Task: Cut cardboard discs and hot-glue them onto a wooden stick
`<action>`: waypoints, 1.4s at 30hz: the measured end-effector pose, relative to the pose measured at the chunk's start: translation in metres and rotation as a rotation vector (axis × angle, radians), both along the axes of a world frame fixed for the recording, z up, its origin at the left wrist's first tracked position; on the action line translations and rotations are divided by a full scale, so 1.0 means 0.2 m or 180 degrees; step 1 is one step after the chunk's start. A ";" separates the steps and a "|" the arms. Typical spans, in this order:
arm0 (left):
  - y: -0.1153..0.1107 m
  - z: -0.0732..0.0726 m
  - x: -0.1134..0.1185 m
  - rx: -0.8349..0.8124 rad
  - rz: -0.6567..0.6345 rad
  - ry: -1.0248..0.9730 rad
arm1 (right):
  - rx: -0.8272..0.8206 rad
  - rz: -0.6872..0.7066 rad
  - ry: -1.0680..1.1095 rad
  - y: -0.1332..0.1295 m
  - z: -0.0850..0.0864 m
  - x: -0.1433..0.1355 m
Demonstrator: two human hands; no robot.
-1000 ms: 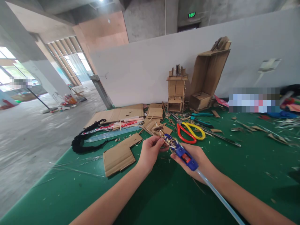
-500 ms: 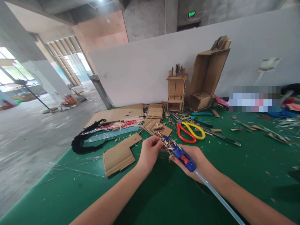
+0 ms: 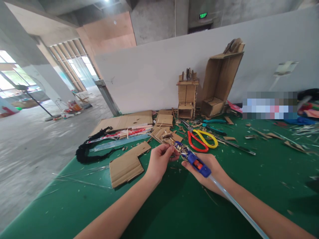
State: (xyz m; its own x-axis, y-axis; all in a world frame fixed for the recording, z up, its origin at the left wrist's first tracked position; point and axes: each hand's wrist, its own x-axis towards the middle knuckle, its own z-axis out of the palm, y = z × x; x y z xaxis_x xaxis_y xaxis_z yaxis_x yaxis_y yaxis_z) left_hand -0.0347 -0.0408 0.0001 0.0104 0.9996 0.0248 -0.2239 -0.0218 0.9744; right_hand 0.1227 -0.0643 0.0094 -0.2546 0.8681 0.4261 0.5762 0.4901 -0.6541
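Note:
My right hand (image 3: 208,166) is wrapped round a blue hot glue gun (image 3: 198,162). Bits of scrap cling to the gun's front, and a long clear glue stick (image 3: 235,203) runs out of its back over my forearm. Close to the nozzle, my left hand (image 3: 160,161) pinches with thumb and fingertips; what lies between them is too small to make out. Just beyond the fingers is a pile of cardboard scraps (image 3: 159,132). A cut cardboard piece (image 3: 127,167) lies flat left of my left hand. Scissors (image 3: 198,141) with red and yellow handles rest beyond the glue gun.
At the back of the green table (image 3: 74,205) stand a small cardboard tower (image 3: 187,94) and a taller cardboard chair-like form (image 3: 219,79). Teal-handled pliers (image 3: 214,127), a black fuzzy cord (image 3: 84,152) and clear glue sticks (image 3: 122,142) lie around. A white wall (image 3: 149,76) rises behind.
My right hand has drawn the glue gun slightly back and to the right, away from my left fingertips. My left hand has barely moved.

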 end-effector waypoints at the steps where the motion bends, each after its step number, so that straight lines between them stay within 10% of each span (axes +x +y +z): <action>1: 0.00 0.00 0.00 -0.0015 0.0007 -0.0024 | -0.0021 -0.0004 -0.0004 0.00 0.01 0.00; 42: 0.00 -0.01 0.00 -0.0026 0.0025 -0.0061 | 0.0366 0.0189 -0.0020 0.01 0.00 -0.01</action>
